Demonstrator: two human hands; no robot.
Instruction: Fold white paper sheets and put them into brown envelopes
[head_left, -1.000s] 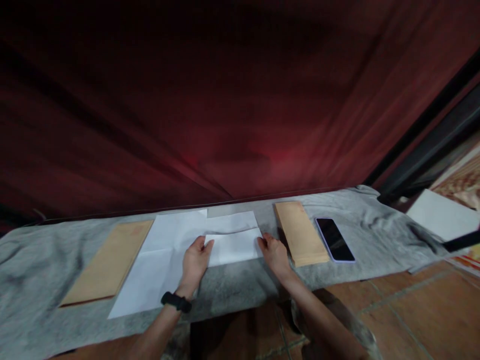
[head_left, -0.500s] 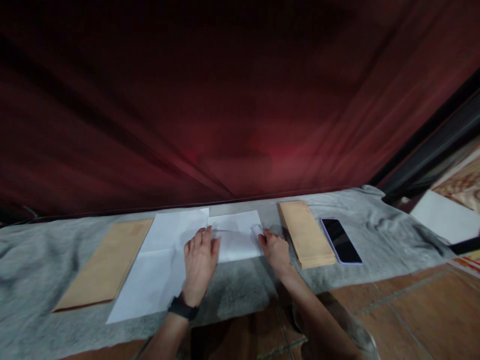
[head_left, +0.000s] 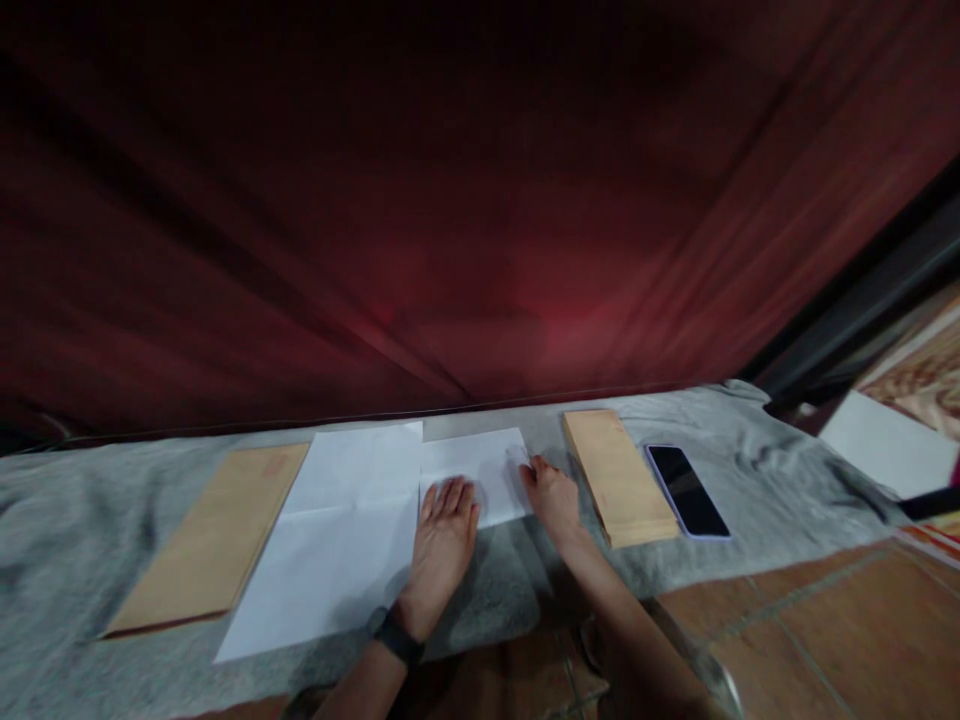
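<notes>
Head: paper (head_left: 495,472) partly under fingers (head_left: 451,496)

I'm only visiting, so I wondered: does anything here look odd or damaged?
Nothing looks spilled or torn, including the white paper under the left hand. The phone seems the odd one out, lying beside the brown envelopes, and the grey cloth is rumpled toward its right end.

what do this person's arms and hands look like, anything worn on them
The forearms are bare, no sleeves in view. Neither the left hand nor the right hand wears a glove. A dark band, perhaps a watch, circles the left wrist; the right wrist looks bare. No rings can be made out.
</notes>
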